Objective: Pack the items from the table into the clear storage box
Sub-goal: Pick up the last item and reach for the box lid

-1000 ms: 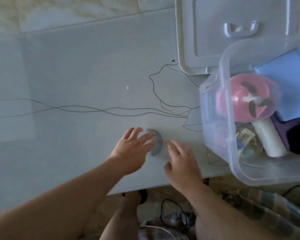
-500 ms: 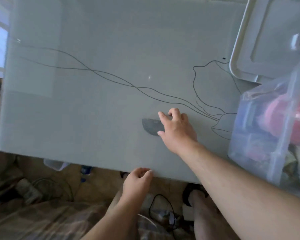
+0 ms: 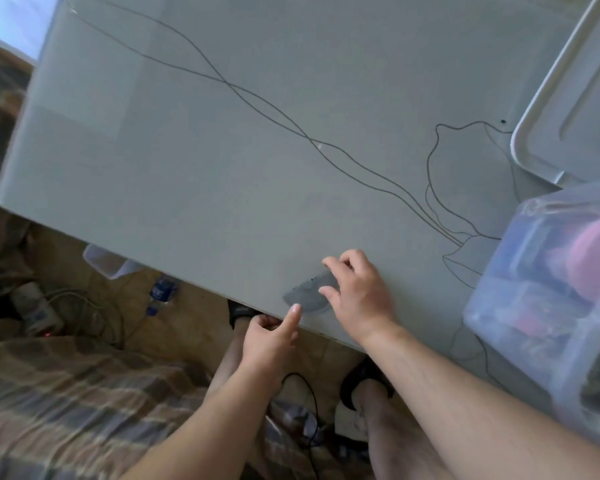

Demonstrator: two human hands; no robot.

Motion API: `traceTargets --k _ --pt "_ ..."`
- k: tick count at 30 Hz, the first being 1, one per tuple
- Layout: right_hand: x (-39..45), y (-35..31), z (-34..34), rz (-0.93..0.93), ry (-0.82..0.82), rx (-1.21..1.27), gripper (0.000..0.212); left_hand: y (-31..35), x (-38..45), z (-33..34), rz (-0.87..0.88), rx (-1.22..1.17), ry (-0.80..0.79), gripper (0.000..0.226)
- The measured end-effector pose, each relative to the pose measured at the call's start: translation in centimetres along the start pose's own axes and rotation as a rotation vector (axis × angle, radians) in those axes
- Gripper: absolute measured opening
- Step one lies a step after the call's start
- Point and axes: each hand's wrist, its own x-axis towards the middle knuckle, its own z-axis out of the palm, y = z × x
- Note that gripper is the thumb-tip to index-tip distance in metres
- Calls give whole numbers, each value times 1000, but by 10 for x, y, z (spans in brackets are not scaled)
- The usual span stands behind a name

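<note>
A flat grey half-round piece lies at the near edge of the pale table. My right hand rests on its right part, fingertips pressing it flat against the table. My left hand is at the table's edge just below it, its thumb touching the piece's near rim and its other fingers curled under the edge. The clear storage box stands at the right, with a pink round item and other things inside, blurred.
The box's white lid lies on the table at the far right. Thin dark line drawings cross the tabletop. Below the edge are my legs, black cables, a power strip and a plaid cloth.
The grey piece has slid from further in to the table's near edge under my right hand. My left hand rose from below the edge to touch it with the thumb.
</note>
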Motion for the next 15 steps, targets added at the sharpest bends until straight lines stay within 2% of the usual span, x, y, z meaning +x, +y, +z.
traceTargets --k 6,12,13,15 --pt "-17 -11 20 -88 28 -125 36 -12 8 -7 31 -10 -44 38" --pt "-26 -20 24 -49 -89 -132 30 -12 2 -29 108 134 -125 20" --pt "-28 -21 19 -51 -120 -99 31 -6 -5 -33 131 145 -132 19" --pt "-33 -27 3 -88 -180 -29 46 12 -21 -39 166 137 -153 18"
